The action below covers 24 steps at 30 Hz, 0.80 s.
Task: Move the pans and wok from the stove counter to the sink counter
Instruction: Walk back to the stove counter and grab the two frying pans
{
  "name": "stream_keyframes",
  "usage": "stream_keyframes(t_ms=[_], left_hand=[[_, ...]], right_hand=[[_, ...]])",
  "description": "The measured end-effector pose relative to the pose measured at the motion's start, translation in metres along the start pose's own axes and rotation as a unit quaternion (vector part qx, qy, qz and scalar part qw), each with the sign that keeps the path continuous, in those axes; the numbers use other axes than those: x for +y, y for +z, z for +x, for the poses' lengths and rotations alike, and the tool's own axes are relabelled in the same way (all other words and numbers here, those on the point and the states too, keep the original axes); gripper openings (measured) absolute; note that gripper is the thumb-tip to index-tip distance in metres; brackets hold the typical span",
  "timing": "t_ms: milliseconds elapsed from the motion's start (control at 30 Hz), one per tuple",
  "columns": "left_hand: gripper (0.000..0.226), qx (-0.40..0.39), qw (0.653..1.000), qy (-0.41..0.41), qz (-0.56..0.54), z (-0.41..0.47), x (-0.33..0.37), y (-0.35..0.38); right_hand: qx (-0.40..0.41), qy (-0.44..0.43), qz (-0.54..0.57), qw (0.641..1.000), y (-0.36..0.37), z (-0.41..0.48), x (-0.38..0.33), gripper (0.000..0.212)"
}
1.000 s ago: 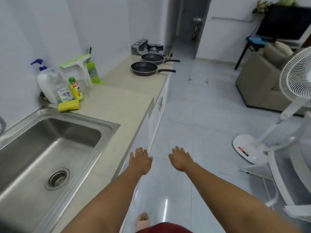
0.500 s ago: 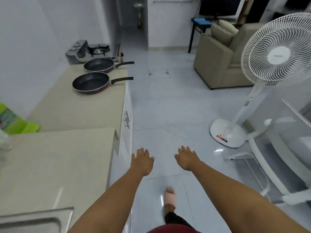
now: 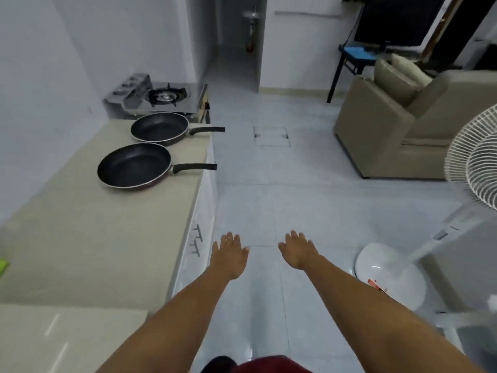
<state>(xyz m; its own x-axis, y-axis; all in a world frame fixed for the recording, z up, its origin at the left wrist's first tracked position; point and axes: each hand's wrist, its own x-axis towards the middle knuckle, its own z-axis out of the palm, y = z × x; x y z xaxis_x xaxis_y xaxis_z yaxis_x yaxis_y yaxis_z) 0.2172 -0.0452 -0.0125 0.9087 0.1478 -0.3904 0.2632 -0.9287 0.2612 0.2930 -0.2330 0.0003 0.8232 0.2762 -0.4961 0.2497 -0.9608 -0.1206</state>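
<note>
Two black pans rest on the beige stove counter (image 3: 88, 238) at the left, handles pointing right over its edge. The nearer pan (image 3: 134, 165) lies in front of the farther pan (image 3: 160, 127), which sits just before the steel gas stove (image 3: 158, 98). My left hand (image 3: 228, 254) and my right hand (image 3: 297, 251) are stretched out over the floor, palms down, fingers apart, holding nothing. Both hands are well short of the pans. The sink is out of view.
A white standing fan (image 3: 473, 168) with its round base (image 3: 390, 275) stands at the right. A tan armchair (image 3: 398, 125) is beyond it. The tiled floor (image 3: 269, 205) runs toward a hallway. Cabinet handles (image 3: 197, 238) line the counter front.
The view has swung away from the sink and advanced along the counter. The pans and stove look larger and nearer. My hands stay outstretched and empty.
</note>
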Motion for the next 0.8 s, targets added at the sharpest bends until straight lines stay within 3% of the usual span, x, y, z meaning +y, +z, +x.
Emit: stream_keyframes(t_ms=[200,500,800], left_hand=[[0.061,0.025,0.997,-0.065,-0.021,0.104,-0.03,-0.042],[0.061,0.054,0.991,-0.121,-0.035,0.249,-0.083,-0.125],[0.063,0.091,0.968,-0.223,-0.073,0.342,-0.121,-0.152]], right_hand=[[-0.021,-0.053,-0.011,0.998,-0.041,0.115,-0.041,0.061],[0.013,-0.086,-0.009,0.996,-0.144,0.28,-0.105,0.062],[0.016,-0.178,0.003,0.984,-0.208,0.411,-0.17,0.063]])
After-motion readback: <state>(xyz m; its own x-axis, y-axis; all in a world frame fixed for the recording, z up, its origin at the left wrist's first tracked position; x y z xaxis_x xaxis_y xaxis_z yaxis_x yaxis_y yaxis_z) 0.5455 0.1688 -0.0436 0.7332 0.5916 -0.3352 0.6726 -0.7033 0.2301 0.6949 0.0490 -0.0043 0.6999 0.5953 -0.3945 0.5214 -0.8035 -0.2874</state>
